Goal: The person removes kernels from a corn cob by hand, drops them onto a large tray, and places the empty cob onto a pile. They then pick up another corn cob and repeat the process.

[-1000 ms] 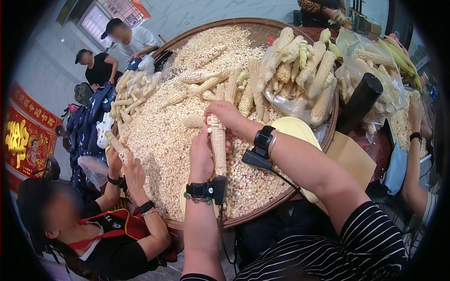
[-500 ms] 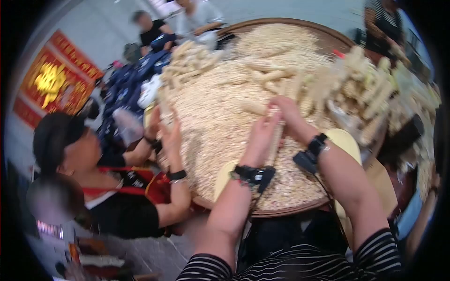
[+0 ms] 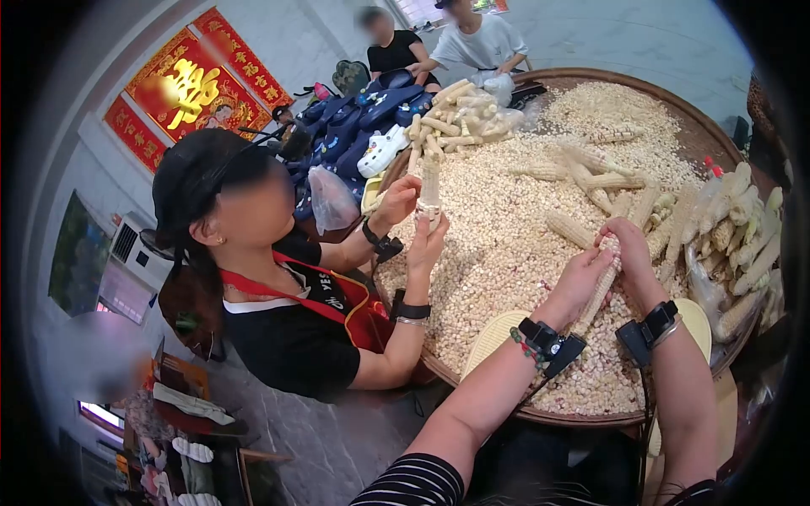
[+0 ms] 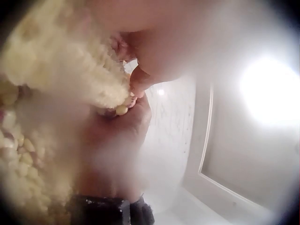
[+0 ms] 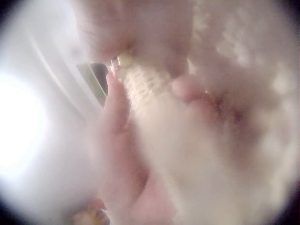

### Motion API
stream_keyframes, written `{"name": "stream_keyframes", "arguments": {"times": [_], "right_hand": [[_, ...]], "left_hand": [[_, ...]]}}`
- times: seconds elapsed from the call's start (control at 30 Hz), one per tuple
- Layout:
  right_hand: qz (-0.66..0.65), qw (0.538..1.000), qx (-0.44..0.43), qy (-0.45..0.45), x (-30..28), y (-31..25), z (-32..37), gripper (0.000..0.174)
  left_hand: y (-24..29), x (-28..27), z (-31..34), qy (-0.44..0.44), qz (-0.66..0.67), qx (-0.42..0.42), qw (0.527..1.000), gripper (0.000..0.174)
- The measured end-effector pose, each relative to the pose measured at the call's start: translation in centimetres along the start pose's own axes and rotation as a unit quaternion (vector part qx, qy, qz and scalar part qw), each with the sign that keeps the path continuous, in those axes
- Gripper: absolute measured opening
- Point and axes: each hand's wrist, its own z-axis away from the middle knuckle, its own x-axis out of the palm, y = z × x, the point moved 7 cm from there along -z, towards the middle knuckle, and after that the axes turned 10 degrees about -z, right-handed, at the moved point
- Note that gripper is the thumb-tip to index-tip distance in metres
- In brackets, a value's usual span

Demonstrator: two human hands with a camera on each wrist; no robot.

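Observation:
A corn cob [image 3: 601, 291] slants between both hands above a wide round basket [image 3: 582, 415] of loose kernels [image 3: 506, 253]. My left hand [image 3: 577, 283] holds the cob along its side, the thumb up near the top end. Curled round that upper end is my right hand [image 3: 631, 253]. In the right wrist view most of the cob [image 5: 145, 86] shows bare sockets, with a few kernels [image 5: 124, 60] left at its tip by the fingers. The left wrist view shows pale kernels [image 4: 123, 109] at the cob's end, close to the fingertips.
At my left another person holds a cob [image 3: 429, 185] over the basket. More cobs [image 3: 582, 181] lie on the kernels, with a bagged heap [image 3: 742, 244] at right. A pale yellow ridged sole-shaped piece [image 3: 489, 341] sits at the near rim. Blue clogs [image 3: 333, 139] are piled behind.
The head view has swung left, so the basket and my hands appear further right. Both hands still hold the cob. The neighbouring person now shows more fully.

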Motion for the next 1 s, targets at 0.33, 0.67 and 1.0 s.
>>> {"name": "stream_keyframes", "arguments": {"times": [0.33,0.67,1.0], "right_hand": [[-0.015,1.000,0.011,0.016,0.3,-0.6,0.6,0.018],[-0.029,0.999,-0.029,0.003,0.4,-0.7,0.5,0.014],[0.021,0.999,-0.041,0.010,0.3,-0.9,0.4,0.016]], "left_hand": [[-0.4,0.0,-0.2,0.007,-0.017,0.011,1.000,0.029],[3.0,-1.2,1.0,0.124,-0.350,0.160,0.915,0.053],[0.2,-1.6,-1.1,0.104,-0.268,0.133,0.949,0.035]]}}
